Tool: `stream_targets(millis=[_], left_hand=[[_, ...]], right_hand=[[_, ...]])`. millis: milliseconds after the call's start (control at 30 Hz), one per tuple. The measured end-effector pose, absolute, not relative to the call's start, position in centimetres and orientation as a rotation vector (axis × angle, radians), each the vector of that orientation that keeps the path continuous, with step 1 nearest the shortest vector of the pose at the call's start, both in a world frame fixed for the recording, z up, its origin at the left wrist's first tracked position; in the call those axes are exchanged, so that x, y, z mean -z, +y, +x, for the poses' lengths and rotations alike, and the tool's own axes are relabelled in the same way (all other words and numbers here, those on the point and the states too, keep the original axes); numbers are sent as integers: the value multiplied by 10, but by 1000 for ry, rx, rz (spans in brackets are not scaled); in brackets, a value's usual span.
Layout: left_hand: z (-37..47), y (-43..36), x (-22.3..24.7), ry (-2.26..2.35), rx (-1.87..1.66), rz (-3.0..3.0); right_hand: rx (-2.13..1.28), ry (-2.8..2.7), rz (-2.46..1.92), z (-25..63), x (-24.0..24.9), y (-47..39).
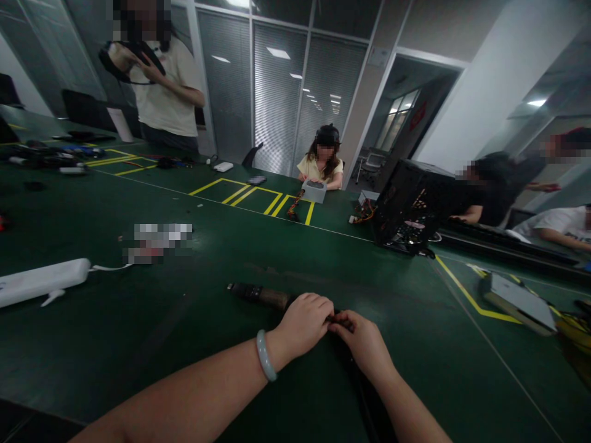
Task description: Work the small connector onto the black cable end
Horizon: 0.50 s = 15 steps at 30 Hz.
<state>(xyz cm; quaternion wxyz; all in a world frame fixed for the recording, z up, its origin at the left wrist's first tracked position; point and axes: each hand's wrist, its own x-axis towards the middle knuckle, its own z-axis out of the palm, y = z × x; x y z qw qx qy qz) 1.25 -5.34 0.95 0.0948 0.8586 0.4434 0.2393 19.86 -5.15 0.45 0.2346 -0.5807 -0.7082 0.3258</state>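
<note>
Both forearms reach in from the near edge of the table (221, 246), slanting toward each other. The left hand (305, 321) lies palm down, its wrist nearly straight, fingers together and curled under. The right hand (362, 340) meets it at the fingertips, angled inward, thumb and forefinger pinched, remaining fingers bent behind them.
</note>
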Motion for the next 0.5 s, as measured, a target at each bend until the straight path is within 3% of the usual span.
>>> stream_targets(millis=[267, 500], left_hand=[[14, -46, -6, 1331, -667, 2553], [13, -46, -9, 1332, -672, 2530]], right_hand=[[-1175, -1885, -1459, 206, 4, -45], [-1097, -1893, -1545, 209, 6, -42]])
